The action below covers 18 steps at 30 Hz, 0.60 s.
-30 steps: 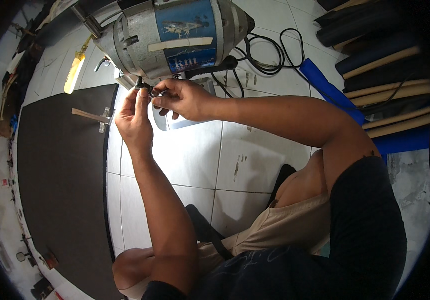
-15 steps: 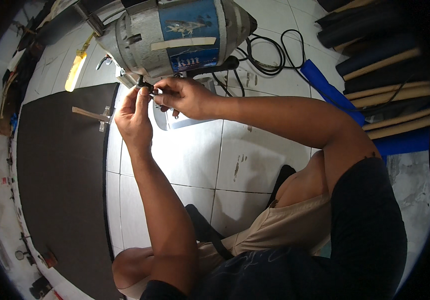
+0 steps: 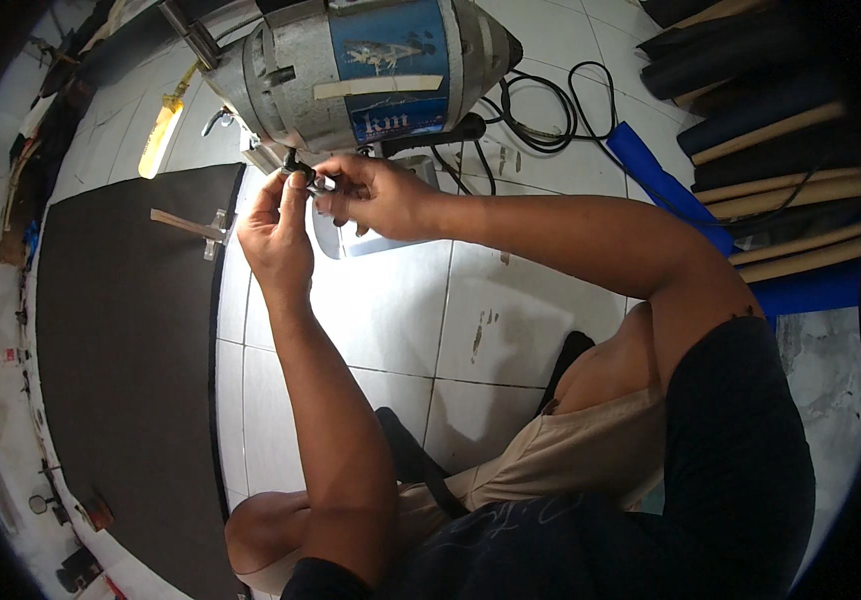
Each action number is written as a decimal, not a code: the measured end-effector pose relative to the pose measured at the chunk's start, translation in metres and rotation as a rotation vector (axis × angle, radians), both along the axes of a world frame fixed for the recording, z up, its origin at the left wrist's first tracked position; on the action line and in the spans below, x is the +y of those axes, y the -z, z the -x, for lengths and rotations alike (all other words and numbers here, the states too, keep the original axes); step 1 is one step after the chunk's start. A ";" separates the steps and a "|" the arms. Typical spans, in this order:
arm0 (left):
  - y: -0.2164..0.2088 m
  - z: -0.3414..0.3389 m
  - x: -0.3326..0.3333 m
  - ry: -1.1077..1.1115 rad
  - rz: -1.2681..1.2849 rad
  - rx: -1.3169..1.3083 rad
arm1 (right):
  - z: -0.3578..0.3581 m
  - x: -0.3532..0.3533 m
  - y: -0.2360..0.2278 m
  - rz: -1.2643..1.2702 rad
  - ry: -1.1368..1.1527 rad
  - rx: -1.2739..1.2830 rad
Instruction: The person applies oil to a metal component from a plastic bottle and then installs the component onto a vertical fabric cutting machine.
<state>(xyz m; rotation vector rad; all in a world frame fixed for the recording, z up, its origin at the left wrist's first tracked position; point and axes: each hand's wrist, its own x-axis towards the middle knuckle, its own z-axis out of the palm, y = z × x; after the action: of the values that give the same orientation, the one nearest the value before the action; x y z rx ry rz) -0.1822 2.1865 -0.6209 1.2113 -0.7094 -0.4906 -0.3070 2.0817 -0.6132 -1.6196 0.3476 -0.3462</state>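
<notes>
Above my hands is an electric motor unit (image 3: 386,75), a grey metal body with a blue label, lying sideways and cone-shaped at its right end. Just under its left part, a small black fitting (image 3: 300,166) sits between my hands. My left hand (image 3: 279,240) pinches this fitting between thumb and forefinger. From the right, my right hand (image 3: 396,200) reaches to the fitting's end with curled fingers, pinching a small piece mostly hidden by the fingertips. A pale metal base plate (image 3: 381,243) shows below and behind my right hand.
A dark flat sheet (image 3: 131,350) covers the floor on the left, with a small wooden-handled tool (image 3: 186,225) at its edge. A yellow-handled screwdriver (image 3: 161,138) is beside the motor. Black cable (image 3: 541,135) loops on the tiles; fabric rolls (image 3: 761,130) lie at the right.
The whole view has shifted slightly, so the motor and both hands appear a little farther right. My right fingertips have drawn back slightly from the black fitting; my left hand keeps its pinch.
</notes>
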 end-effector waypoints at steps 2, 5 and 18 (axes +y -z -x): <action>-0.001 0.001 -0.001 -0.011 -0.022 -0.003 | -0.001 0.001 0.006 0.053 0.054 0.024; 0.001 -0.001 0.000 -0.010 -0.008 0.013 | -0.006 0.000 0.009 -0.053 0.018 -0.043; 0.000 0.000 0.000 -0.012 0.021 -0.003 | -0.009 0.001 0.011 -0.118 0.047 0.010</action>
<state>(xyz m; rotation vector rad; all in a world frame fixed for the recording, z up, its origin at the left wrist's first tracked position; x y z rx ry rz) -0.1827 2.1869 -0.6206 1.1965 -0.7081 -0.4702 -0.2981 2.0829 -0.6243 -1.4998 0.4070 -0.3470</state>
